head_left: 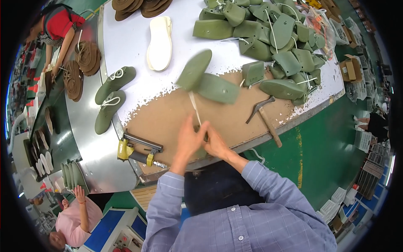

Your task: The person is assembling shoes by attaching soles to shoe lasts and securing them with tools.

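Observation:
Over the near half of the table, my left hand (189, 140) and my right hand (217, 143) come together, fingers closed around a white cord (194, 107). The cord runs up to a pair of green shoe lasts (218, 88), one crossing the other, blurred by motion. What lies deeper between my fingers is partly hidden. Left of my hands rests a yellow and black pneumatic stapler (136, 152). To their right lies a hammer (270, 127) with a wooden handle and a curved dark head.
A heap of green lasts (252, 29) fills the far right. White insoles (160, 44) lie at the far middle. Two corded lasts (110, 110) sit on the metal surface at left, near brown shoe uppers (72, 80). People in red (63, 25) and pink (77, 218) are at left.

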{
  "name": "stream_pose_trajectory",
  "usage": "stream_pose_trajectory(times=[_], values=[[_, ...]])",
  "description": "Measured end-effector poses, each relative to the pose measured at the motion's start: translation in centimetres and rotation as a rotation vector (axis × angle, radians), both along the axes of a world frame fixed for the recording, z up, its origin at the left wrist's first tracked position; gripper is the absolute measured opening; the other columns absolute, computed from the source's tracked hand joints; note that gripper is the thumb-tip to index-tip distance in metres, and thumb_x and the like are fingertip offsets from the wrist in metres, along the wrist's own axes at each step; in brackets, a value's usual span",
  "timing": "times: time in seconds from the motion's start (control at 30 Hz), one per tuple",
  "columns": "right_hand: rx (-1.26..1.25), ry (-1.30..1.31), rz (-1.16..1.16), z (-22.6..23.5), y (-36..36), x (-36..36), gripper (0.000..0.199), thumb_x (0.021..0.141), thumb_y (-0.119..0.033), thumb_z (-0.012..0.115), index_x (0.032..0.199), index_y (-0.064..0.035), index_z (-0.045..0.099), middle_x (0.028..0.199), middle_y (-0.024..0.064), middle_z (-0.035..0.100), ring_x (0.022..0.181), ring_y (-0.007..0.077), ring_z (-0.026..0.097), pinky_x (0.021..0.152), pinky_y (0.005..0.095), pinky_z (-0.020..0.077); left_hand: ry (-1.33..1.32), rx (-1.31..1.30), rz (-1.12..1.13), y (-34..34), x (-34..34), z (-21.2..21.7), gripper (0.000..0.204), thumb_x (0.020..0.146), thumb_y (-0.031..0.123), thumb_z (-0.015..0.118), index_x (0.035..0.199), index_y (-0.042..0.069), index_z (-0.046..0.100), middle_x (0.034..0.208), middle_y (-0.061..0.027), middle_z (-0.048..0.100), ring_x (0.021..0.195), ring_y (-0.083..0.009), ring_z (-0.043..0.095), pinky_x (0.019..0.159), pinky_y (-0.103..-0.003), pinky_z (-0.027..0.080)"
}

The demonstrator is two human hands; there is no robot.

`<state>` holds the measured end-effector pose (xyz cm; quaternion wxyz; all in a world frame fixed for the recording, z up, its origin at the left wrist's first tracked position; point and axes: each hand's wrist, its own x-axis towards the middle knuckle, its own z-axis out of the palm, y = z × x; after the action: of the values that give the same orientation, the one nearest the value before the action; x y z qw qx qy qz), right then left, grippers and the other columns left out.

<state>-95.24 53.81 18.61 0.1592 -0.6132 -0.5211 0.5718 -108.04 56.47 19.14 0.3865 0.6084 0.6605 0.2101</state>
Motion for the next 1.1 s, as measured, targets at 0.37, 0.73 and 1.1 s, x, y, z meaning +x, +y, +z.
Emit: stream_pose_trajectory(times=[0.37, 0.73, 1.1], values=[[0.068, 0.214, -0.149, -2.0, -0.8, 1.0, 0.041, 0.087, -0.013, 0.062, 0.125, 0.0011, 0.054, 0.118, 0.0160, 0.063, 0.108, 0.0266, 0.061, 0.094, 0.0369, 0.0469, -0.554, -0.176, 0.231, -4.0, -1.3, -1.7, 0.045, 0.095, 0.024, 0.060, 0.133, 0.003, 0.050, 0.114, -0.0163, 0.066, 0.103, -0.0218, 0.062, 0.088, -0.033, 0.049], [0.042, 0.221, -0.315, -0.6, 0.2, 2.8, 0.032, 0.096, -0.021, 0.058, 0.120, 0.0009, 0.059, 0.108, 0.0061, 0.065, 0.095, 0.0104, 0.060, 0.083, 0.0275, 0.0492, -0.404, -0.171, 0.109, -4.2, -1.7, 0.9, 0.032, 0.092, 0.014, 0.058, 0.120, -0.001, 0.056, 0.104, -0.0200, 0.066, 0.093, -0.0264, 0.065, 0.078, -0.036, 0.051], [-0.283, 0.914, -0.566, 11.4, -3.1, 7.5, 0.027, 0.098, -0.025, 0.052, 0.113, -0.0037, 0.059, 0.109, 0.0113, 0.065, 0.103, 0.0232, 0.063, 0.087, 0.0372, 0.0513, -0.586, -0.252, -0.339, -4.9, -1.1, 14.7, 0.043, 0.089, 0.008, 0.062, 0.126, 0.003, 0.041, 0.101, -0.0150, 0.068, 0.091, -0.0323, 0.067, 0.080, -0.039, 0.052]])
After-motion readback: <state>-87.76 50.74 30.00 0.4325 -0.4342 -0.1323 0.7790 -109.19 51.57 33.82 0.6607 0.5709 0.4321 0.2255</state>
